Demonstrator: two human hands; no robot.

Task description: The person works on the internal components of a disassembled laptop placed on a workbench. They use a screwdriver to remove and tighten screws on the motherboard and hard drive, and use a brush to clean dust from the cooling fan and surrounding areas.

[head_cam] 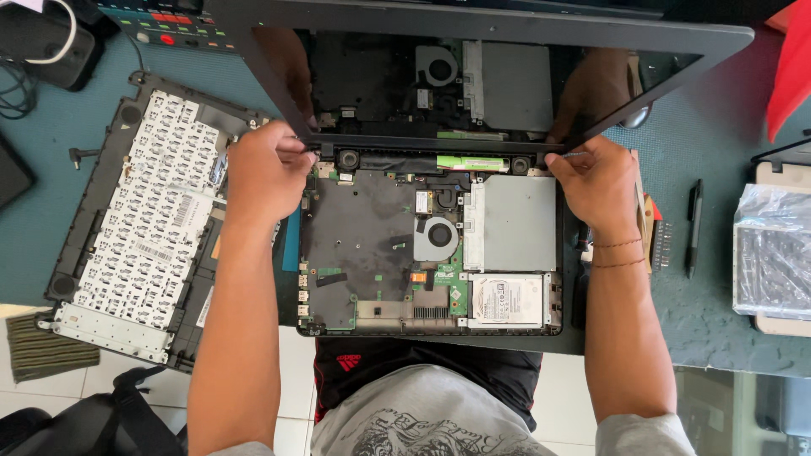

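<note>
An opened laptop base (355,245) lies in front of me with its motherboard, round fan (437,238), silver optical drive (514,224) and hard drive (507,300) exposed. The dark screen lid (507,34) stands up behind it and mirrors the insides. My left hand (266,173) grips the lid's lower left corner at the hinge. My right hand (596,181) grips the lower right corner at the other hinge.
A removed keyboard cover (139,228) lies face down at the left on the teal table (718,127). A black pen (693,224) and a bagged part on a box (773,249) sit at the right. A bag (76,418) rests on the tiled floor.
</note>
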